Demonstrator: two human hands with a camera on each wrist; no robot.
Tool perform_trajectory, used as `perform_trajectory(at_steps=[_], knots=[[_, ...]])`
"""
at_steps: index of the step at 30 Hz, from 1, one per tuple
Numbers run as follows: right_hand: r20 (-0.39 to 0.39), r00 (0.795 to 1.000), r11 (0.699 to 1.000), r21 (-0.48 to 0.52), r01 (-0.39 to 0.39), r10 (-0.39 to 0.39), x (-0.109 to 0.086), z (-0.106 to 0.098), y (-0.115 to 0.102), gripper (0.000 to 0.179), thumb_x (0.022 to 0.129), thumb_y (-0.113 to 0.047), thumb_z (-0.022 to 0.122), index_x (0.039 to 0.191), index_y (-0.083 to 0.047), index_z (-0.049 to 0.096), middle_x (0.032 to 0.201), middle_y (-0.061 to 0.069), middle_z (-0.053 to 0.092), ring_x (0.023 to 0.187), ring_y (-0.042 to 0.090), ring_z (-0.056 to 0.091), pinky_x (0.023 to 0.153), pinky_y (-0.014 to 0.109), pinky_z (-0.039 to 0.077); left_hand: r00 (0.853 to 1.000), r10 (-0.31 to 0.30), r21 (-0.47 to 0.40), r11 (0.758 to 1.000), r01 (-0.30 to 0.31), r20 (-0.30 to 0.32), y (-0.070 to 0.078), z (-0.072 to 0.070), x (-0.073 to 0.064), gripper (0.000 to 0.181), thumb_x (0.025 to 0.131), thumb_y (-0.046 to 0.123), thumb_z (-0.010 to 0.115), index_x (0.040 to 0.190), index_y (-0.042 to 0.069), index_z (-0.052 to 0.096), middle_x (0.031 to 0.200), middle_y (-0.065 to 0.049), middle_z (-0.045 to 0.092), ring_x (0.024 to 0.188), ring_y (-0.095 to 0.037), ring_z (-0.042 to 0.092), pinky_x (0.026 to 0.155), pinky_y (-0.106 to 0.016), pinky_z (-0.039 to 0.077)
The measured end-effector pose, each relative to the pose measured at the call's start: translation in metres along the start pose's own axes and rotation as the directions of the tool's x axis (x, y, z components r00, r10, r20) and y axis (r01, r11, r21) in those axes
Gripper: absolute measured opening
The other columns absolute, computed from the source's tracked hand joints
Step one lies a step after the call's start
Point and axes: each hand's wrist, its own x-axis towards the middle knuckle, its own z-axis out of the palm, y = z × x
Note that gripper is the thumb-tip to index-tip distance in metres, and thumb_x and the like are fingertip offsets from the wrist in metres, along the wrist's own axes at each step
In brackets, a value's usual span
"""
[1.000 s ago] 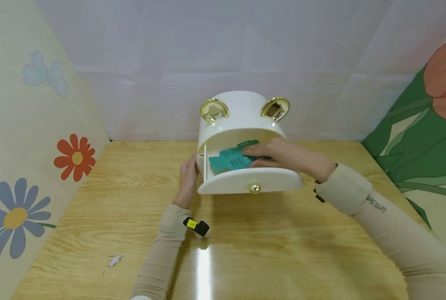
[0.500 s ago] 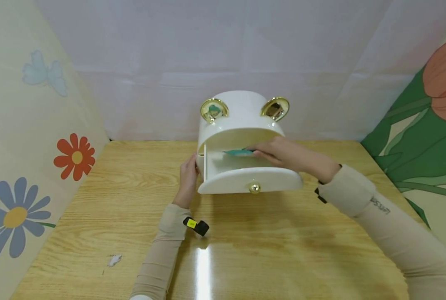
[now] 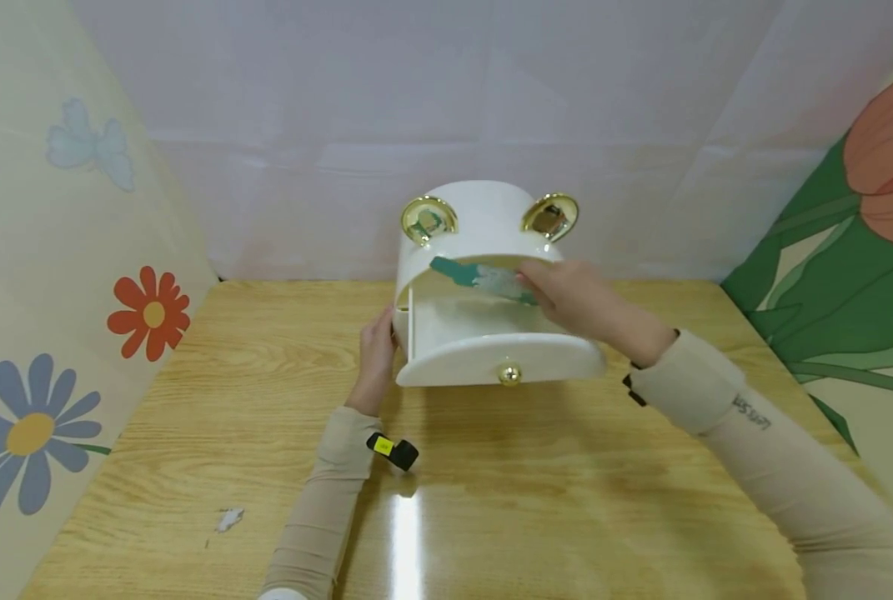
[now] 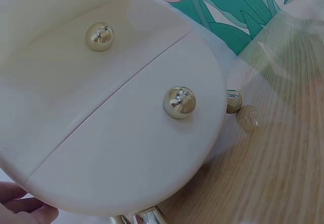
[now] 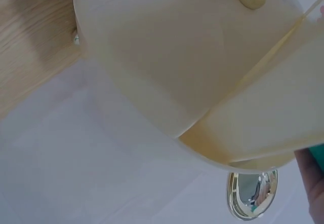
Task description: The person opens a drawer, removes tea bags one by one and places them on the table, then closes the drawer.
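A white storage box with gold ears (image 3: 491,221) stands on the table, its upper drawer (image 3: 446,362) pulled out. Above that drawer, my right hand (image 3: 577,296) pinches a flat teal packet (image 3: 484,279) by its right end, the packet tilted in front of the opening. At the right edge of the right wrist view, a strip of the packet (image 5: 318,155) shows beside my fingers. My left hand (image 3: 376,350) rests against the box's left side, its far fingertips hidden. In the left wrist view, those fingers (image 4: 25,206) touch the box's lower edge.
A round gold knob (image 3: 509,374) sits on the drawer front; a second knob (image 4: 179,102) is on the lower front. A torn white scrap (image 3: 229,521) marks the wooden table (image 3: 191,433) at the left. A white cloth wall (image 3: 326,167) stands behind the box.
My right hand has lifted the teal packet up from the drawer floor and tilted it. The left hand and the box stay put.
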Motion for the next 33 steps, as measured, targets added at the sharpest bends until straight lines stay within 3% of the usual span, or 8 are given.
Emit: perform_trajectory(at_steps=[2,5,8,17,24,31,33], knots=[[-0.054,0.998,0.999,-0.029,0.014,-0.016,0.000,0.000,0.001,0.005,0.089,0.001,0.052,0.085,0.004,0.049,0.053,0.003,0.043,0.041,0.013,0.035,0.036,0.023,0.033,1.000,0.001,-0.003,1.000,-0.001,0.001,0.000,0.000,0.000,0.035,0.096,0.023,0.043,0.101,-0.007,0.061,0.093,-0.003,0.061,0.089,-0.013,0.056,0.085,-0.027,0.047],[-0.137,0.988,0.996,-0.066,0.062,-0.070,-0.001,-0.002,0.003,0.026,0.098,-0.014,0.039,0.083,0.004,0.049,0.050,0.002,0.039,0.039,0.011,0.031,0.034,0.022,0.028,1.000,0.003,-0.013,1.000,-0.003,-0.006,0.001,0.001,-0.001,0.033,0.096,0.022,0.043,0.097,-0.005,0.062,0.089,-0.001,0.061,0.087,-0.012,0.056,0.082,-0.026,0.048],[-0.204,0.972,0.991,-0.092,0.097,-0.114,-0.003,-0.004,0.004,0.045,0.100,-0.027,0.023,0.082,0.004,0.049,0.048,0.002,0.036,0.038,0.010,0.027,0.033,0.022,0.024,1.000,0.005,-0.027,1.000,-0.005,-0.010,0.003,0.001,-0.002,0.030,0.096,0.020,0.044,0.093,-0.003,0.062,0.086,0.000,0.060,0.084,-0.011,0.056,0.079,-0.024,0.048],[-0.347,0.929,0.978,-0.199,0.060,-0.128,-0.009,-0.020,-0.002,0.045,0.101,-0.027,0.024,0.089,0.006,0.052,0.049,0.006,0.041,0.035,0.015,0.031,0.031,0.028,0.023,0.998,-0.019,-0.023,1.000,0.017,-0.056,0.005,0.002,-0.001,0.028,0.096,0.021,0.045,0.078,0.007,0.062,0.078,0.004,0.059,0.076,-0.007,0.054,0.070,-0.019,0.047],[-0.398,0.912,0.971,-0.239,0.004,-0.101,-0.018,-0.035,-0.007,0.045,0.101,-0.026,0.027,0.084,0.008,0.052,0.053,0.014,0.049,0.034,0.020,0.037,0.029,0.031,0.029,0.999,-0.015,-0.058,0.998,0.012,-0.043,0.003,0.003,0.000,0.027,0.096,0.019,0.044,0.083,0.004,0.063,0.079,0.003,0.060,0.078,-0.008,0.055,0.073,-0.020,0.048],[-0.504,0.862,0.959,-0.268,-0.092,-0.058,-0.034,-0.046,-0.005,0.047,0.100,-0.027,0.030,0.075,0.007,0.051,0.045,0.008,0.033,0.032,0.014,0.021,0.033,0.027,0.015,0.999,-0.001,-0.060,0.998,-0.002,-0.043,0.002,0.004,0.001,0.028,0.096,0.016,0.043,0.090,-0.002,0.063,0.080,0.004,0.060,0.078,-0.007,0.055,0.073,-0.020,0.048],[-0.503,0.863,0.954,-0.280,-0.113,-0.045,-0.039,-0.051,-0.006,0.047,0.100,-0.026,0.030,0.076,0.008,0.051,0.045,0.008,0.033,0.032,0.013,0.019,0.033,0.027,0.015,0.999,0.000,-0.057,0.998,-0.002,-0.043,0.002,0.004,0.001,0.027,0.096,0.016,0.044,0.089,-0.001,0.063,0.080,0.003,0.060,0.078,-0.008,0.055,0.073,-0.020,0.048]])
